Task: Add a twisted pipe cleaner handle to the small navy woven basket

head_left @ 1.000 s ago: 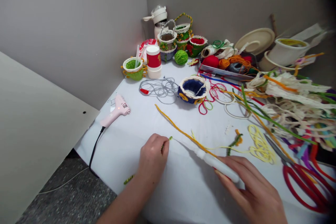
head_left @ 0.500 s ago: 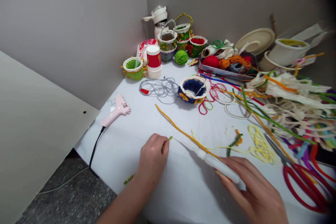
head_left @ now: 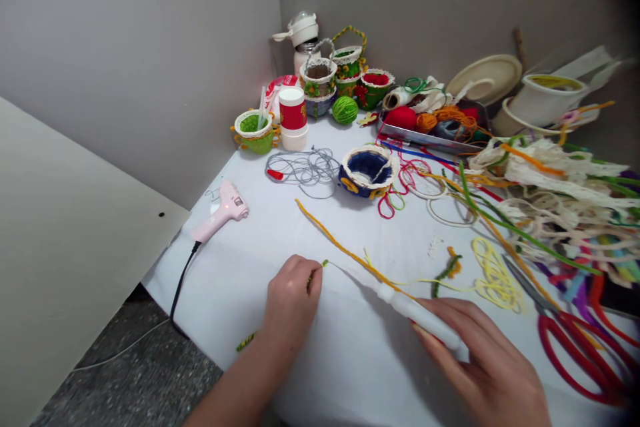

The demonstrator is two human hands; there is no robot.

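Note:
My left hand is closed in a pinch on a green-and-yellow twisted strip; its green tip pokes out beyond the fingertips. A piece of the same colours shows beside the left wrist. My right hand is wrapped round a white tapered bottle, its narrow end directed at the green tip. A thin pale line runs between bottle and tip; I cannot tell whether it is nozzle or thread. Just beyond both hands, an orange fuzzy stem stretches diagonally. Yellow yarn lies loosely past the right hand.
Red-handled scissors lie at the right. A pink glue gun with a black cord rests at the left. Behind are a blue basket, grey cord, a green basket and a yarn tray. Trimmings pile up right.
The white bottle and my right hand have shifted very slightly. My left hand keeps its pinch in the same place, and the things on the table have not moved.

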